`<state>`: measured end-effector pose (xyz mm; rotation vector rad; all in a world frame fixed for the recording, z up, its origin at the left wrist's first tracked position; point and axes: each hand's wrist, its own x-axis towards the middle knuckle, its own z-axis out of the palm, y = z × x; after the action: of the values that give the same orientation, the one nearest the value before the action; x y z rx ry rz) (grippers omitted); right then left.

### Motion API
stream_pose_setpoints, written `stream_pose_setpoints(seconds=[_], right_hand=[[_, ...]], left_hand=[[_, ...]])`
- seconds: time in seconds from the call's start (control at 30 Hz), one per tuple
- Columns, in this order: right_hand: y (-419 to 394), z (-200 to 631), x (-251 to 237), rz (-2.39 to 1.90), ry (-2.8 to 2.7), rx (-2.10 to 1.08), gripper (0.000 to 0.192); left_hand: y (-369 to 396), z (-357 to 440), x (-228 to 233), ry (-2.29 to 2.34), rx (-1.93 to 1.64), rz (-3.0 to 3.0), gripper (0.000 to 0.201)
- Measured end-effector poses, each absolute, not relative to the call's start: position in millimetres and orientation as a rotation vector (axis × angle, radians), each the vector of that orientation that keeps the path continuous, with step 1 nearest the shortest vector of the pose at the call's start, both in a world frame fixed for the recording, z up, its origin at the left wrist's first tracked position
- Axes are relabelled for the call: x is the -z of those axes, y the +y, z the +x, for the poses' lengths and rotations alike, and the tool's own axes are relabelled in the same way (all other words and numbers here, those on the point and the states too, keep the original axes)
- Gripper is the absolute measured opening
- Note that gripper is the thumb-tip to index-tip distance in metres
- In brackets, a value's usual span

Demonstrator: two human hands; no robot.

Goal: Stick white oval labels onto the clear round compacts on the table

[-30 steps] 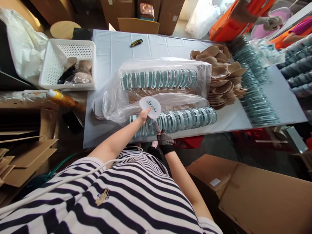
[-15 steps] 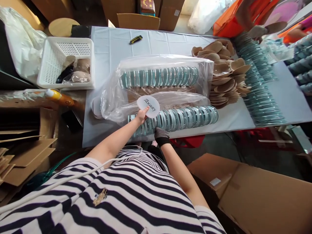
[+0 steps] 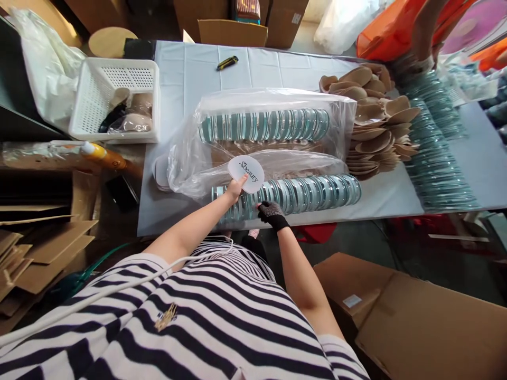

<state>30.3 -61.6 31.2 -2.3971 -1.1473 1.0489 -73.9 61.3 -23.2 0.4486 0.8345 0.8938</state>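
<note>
Pinching a white oval label card (image 3: 246, 173) by its lower edge, the left hand (image 3: 233, 189) is closing thumb and fingers on it just above the near row of round clear-lidded tins (image 3: 289, 193). The gloved right hand (image 3: 269, 212) is curling onto that row at the bench (image 3: 182, 95) edge; whether it is gripping a tin, I cannot tell. The card is looking thin, light and bendable, so an edge pinch is suiting it.

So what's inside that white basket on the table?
The white basket holds a beige rounded pad, something black and a clear wrapped bundle. Whatever lies under them is covered.
</note>
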Motion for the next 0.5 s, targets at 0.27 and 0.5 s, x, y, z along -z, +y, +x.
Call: stream_pose_setpoints(seconds=[0.27, 0.5], right_hand=[[-41.1, 5.3, -51.3, -2.257, -1.584, -0.060, 0.056], [-74.6, -5.7, -51.6, -2.465, -1.138, -0.115, 0.048]], left_hand=[[47.0, -87.8, -0.3, 0.803, -0.888, 0.639, 0.021], [51.1, -108.8, -5.4, 0.824, -0.813, 0.611, 0.018]])
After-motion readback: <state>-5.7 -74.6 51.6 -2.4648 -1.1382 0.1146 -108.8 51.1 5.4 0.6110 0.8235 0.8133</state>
